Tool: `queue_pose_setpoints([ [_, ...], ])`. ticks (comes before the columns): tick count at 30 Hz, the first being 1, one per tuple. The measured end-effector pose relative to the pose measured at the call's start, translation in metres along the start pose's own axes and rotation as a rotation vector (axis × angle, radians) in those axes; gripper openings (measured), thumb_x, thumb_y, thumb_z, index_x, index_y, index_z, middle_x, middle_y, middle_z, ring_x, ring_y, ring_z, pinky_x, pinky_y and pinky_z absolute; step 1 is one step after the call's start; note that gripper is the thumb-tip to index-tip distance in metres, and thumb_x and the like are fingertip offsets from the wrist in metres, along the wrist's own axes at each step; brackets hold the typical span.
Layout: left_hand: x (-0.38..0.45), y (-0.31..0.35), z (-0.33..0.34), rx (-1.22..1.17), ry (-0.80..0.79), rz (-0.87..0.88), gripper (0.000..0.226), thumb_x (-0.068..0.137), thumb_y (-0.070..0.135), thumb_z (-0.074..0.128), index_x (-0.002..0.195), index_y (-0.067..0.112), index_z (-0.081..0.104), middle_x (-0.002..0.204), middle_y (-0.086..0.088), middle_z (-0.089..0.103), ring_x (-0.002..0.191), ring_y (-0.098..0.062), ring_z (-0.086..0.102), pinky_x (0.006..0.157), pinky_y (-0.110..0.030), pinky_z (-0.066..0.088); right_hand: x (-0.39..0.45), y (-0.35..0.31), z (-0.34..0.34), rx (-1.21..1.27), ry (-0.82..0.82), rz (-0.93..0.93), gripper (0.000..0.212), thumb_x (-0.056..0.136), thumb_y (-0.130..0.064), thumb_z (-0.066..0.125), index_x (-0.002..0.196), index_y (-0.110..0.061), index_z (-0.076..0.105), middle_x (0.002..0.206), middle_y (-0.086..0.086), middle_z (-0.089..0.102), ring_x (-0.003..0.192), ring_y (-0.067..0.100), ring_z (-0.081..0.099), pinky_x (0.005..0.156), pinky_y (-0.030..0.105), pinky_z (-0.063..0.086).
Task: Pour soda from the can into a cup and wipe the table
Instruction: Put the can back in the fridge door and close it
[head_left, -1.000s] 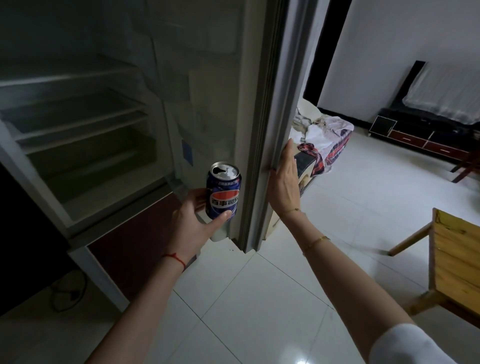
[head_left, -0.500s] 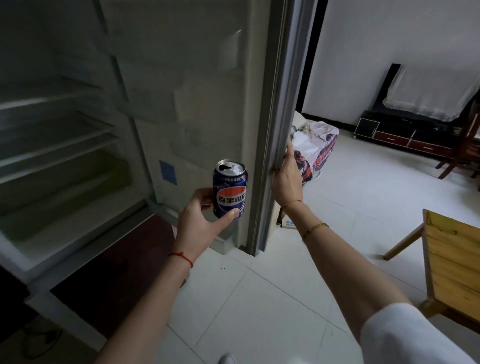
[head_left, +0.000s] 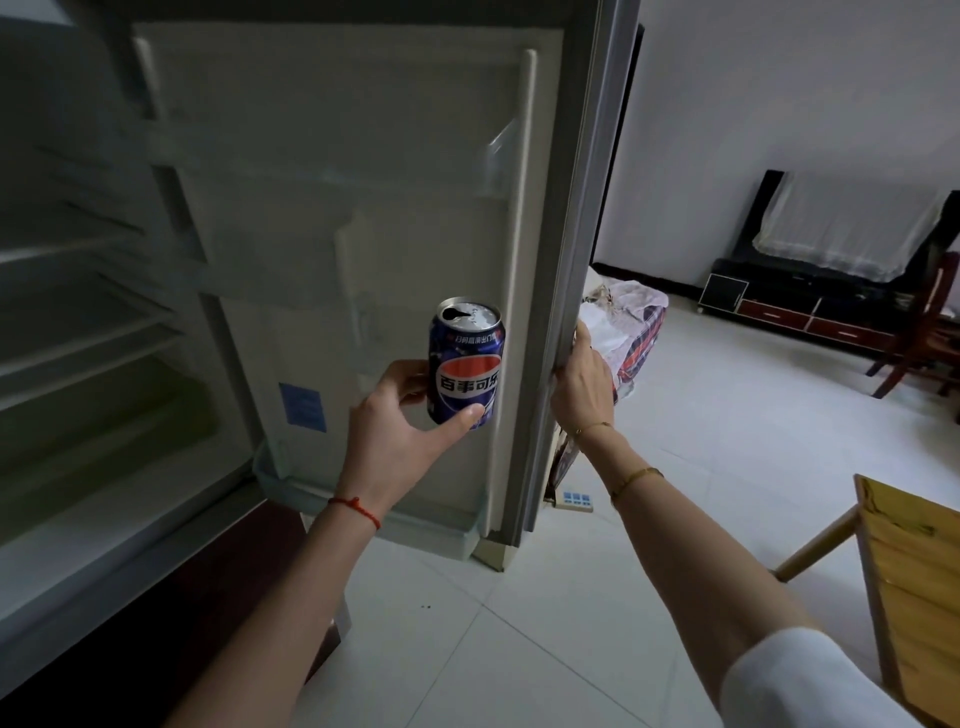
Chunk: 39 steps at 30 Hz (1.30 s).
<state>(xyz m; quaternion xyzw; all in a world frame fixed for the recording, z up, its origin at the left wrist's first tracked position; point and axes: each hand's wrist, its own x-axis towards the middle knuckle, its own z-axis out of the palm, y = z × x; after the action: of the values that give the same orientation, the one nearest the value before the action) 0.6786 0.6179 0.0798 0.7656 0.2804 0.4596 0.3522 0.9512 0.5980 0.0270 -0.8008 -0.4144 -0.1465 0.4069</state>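
Blue can (head_left: 465, 366) in left hand (head_left: 395, 431), right hand (head_left: 581, 387) on fridge door (head_left: 563, 291) (open)

This is looking like a home, a lived-in room opening off a kitchen corner. A fridge (head_left: 104, 338) is standing open at nine o'clock, its bare shelves showing, with the fridge door (head_left: 363, 234) swung out at twelve o'clock. Pale floor tiles (head_left: 701, 467) are running across to a white wall. At two o'clock a low dark TV cabinet (head_left: 795, 317) is sitting under a cloth-draped screen (head_left: 852, 228). A checked bag (head_left: 634, 332) is lying behind the door, and a wooden chair (head_left: 914, 582) is showing at four o'clock.
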Motion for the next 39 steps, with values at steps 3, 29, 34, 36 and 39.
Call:
queue_pose_setpoints([
  [3, 0.026, -0.003, 0.011, -0.019, 0.021, 0.019, 0.049, 0.066, 0.038, 0.087, 0.106, 0.027, 0.061, 0.100, 0.017, 0.069, 0.096, 0.001, 0.066, 0.086, -0.015, 0.052, 0.019, 0.011, 0.006, -0.037, -0.016, -0.037, 0.074, 0.083, -0.002, 0.055, 0.146, -0.017, 0.019, 0.111, 0.015, 0.060, 0.092, 0.029, 0.051, 0.091, 0.049, 0.048],
  [29, 0.174, -0.045, 0.085, 0.441, 0.254, -0.098, 0.062, 0.063, 0.075, 0.060, 0.099, 0.024, 0.066, 0.093, 0.011, 0.059, 0.102, -0.020, 0.053, 0.088, -0.037, 0.047, 0.165, 0.069, 0.056, 0.041, -0.248, -0.212, 0.056, 0.087, -0.003, 0.055, 0.137, -0.009, 0.032, 0.115, 0.014, 0.054, 0.099, 0.034, 0.054, 0.082, 0.041, 0.045],
  [34, 0.190, -0.046, 0.100, 0.489, 0.256, -0.185, 0.055, 0.069, 0.065, 0.072, 0.101, 0.020, 0.070, 0.093, 0.007, 0.063, 0.111, -0.025, 0.054, 0.098, -0.039, 0.044, 0.187, 0.078, 0.072, 0.105, -0.307, -0.233, 0.059, 0.084, -0.005, 0.058, 0.134, -0.015, 0.028, 0.110, 0.014, 0.055, 0.097, 0.030, 0.052, 0.084, 0.048, 0.051],
  [36, 0.195, -0.047, 0.103, 0.508, 0.241, -0.231, 0.065, 0.063, 0.072, 0.063, 0.102, 0.021, 0.069, 0.101, 0.002, 0.068, 0.113, -0.024, 0.053, 0.100, -0.039, 0.042, 0.194, 0.080, 0.077, 0.117, -0.321, -0.231, 0.061, 0.084, -0.006, 0.059, 0.134, -0.019, 0.027, 0.111, 0.013, 0.054, 0.098, 0.029, 0.051, 0.085, 0.049, 0.051],
  [39, 0.202, -0.050, 0.108, 0.565, 0.219, -0.279, 0.071, 0.059, 0.076, 0.056, 0.103, 0.022, 0.068, 0.106, 0.000, 0.070, 0.114, -0.024, 0.052, 0.101, -0.036, 0.036, 0.201, 0.081, 0.083, 0.122, -0.326, -0.229, 0.058, 0.084, -0.005, 0.058, 0.132, -0.017, 0.028, 0.108, 0.012, 0.055, 0.093, 0.027, 0.049, 0.080, 0.048, 0.050],
])
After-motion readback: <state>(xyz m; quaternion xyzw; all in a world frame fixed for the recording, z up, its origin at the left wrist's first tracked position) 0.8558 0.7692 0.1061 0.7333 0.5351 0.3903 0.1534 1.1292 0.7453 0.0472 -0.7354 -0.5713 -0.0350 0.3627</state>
